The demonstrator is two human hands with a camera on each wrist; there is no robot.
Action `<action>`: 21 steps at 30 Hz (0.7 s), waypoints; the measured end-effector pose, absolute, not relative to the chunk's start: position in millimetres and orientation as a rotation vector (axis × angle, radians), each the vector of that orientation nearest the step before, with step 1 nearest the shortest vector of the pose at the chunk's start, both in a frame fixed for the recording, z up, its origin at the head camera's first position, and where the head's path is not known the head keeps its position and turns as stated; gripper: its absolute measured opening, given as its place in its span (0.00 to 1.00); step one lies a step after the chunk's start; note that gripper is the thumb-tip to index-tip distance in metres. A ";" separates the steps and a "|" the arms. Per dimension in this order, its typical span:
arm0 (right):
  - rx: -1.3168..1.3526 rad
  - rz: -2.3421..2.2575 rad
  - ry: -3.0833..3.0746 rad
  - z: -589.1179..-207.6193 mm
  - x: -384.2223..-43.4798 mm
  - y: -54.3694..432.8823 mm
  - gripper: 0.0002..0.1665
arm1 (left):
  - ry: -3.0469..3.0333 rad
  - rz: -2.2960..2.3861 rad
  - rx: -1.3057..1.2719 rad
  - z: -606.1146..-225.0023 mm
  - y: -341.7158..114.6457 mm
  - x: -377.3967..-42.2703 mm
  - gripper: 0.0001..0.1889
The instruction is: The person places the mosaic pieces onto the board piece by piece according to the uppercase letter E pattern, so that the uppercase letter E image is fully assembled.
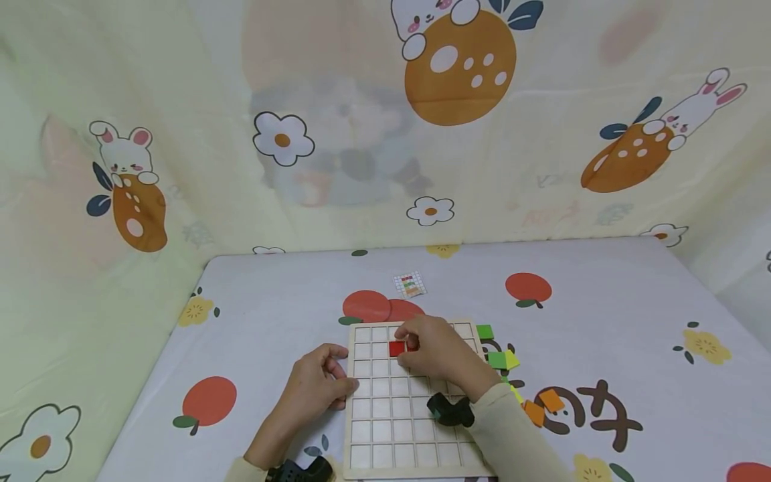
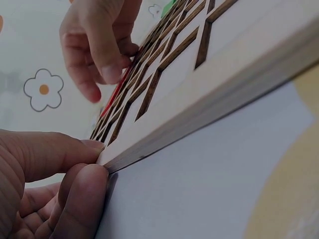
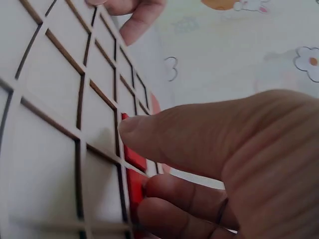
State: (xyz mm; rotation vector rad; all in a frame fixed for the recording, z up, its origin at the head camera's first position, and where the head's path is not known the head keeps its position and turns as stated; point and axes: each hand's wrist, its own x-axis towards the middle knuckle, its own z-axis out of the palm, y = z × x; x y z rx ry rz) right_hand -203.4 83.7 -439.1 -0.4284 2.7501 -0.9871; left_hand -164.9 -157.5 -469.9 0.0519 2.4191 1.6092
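Observation:
A wooden grid board point(image 1: 369, 428) with square white cells lies on the table. At its left edge, my left hand point(image 1: 316, 381) pinches the rim between thumb and finger; the left wrist view shows this grip closely. Over the upper rows, my right hand point(image 1: 442, 351) touches two red square tiles sitting side by side in one row. In the right wrist view, its thumb rests by the first red tile point(image 3: 133, 157), and other fingers touch the second red tile point(image 3: 134, 191). From the head view, that hand partly covers the second tile.
Loose green tiles point(image 1: 496, 360), a yellow tile point(image 1: 512, 359) and orange tiles point(image 1: 551, 400) lie right of the board, partly behind my right forearm. A small card with a coloured grid pattern point(image 1: 410, 284) lies beyond the board. A printed curtain point(image 1: 337, 221) hangs behind the table.

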 end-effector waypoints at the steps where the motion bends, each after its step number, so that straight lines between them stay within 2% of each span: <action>1: -0.433 -1.000 2.755 -438.2 -201.6 87.4 0.14 | 2.420 1.609 0.050 -469.8 -157.5 -164.8 0.26; 12: -0.290 -0.989 2.824 -419.6 -200.7 152.0 0.17 | 2.412 1.627 0.061 -469.7 -157.5 -164.3 0.27; 21: -0.197 -0.923 2.851 -419.1 -202.9 202.2 0.18 | 2.399 1.631 0.035 -469.8 -157.5 -164.6 0.27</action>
